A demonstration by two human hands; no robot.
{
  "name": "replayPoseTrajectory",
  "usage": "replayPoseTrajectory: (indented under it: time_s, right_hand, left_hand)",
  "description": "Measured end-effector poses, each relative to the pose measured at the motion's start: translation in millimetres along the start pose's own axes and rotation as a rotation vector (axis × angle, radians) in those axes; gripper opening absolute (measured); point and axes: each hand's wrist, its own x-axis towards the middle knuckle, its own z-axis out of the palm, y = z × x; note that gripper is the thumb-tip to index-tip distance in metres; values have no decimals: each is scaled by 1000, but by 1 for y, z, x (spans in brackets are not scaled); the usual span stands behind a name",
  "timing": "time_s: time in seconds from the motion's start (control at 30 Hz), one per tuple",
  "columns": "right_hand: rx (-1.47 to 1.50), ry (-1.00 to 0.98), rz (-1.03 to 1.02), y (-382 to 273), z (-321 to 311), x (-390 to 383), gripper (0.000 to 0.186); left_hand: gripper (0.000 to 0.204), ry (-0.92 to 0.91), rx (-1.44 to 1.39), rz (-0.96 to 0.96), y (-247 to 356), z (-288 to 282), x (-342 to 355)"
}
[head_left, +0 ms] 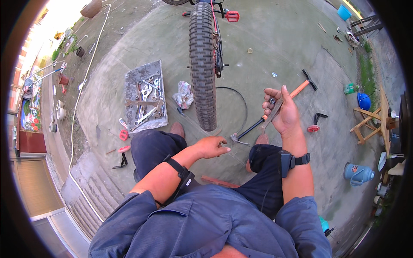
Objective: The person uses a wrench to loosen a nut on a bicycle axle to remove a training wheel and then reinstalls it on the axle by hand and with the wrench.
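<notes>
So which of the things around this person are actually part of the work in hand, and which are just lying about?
In hand:
- right hand holding a flat metal tool and a small round part
- left hand near the bicycle tyre
- tray of wrenches

Lying about:
- blue jug
- wooden stool
- white hose
- crumpled rag

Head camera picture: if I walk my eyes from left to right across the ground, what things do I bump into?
White hose → grey tray of wrenches → crumpled rag → knobbly bike tyre → right hand holding a small metal tool → orange-handled pump → blue jug.
</notes>
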Motion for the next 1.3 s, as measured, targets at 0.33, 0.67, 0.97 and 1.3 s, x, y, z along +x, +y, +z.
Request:
replayPoseTrajectory:
  time_s: [0.33,0.67,0.97,1.3]
  right_hand:
    - [293,-354,45,34,40,-73,61]
    - [359,-422,19,40,83,-113,63]
    - [247,-395,72,55,100,-118,48]
    - [-829,-638,-363,69,164,-139,42]
  left_hand:
    - [55,-155,-780,233,69,-10,-73]
    - [35,-110,-806,371,81,-4,-113]
    - [30,63,-733,394,78,-4,-125]
    - [58,113,-1510,140,58,-5,-122]
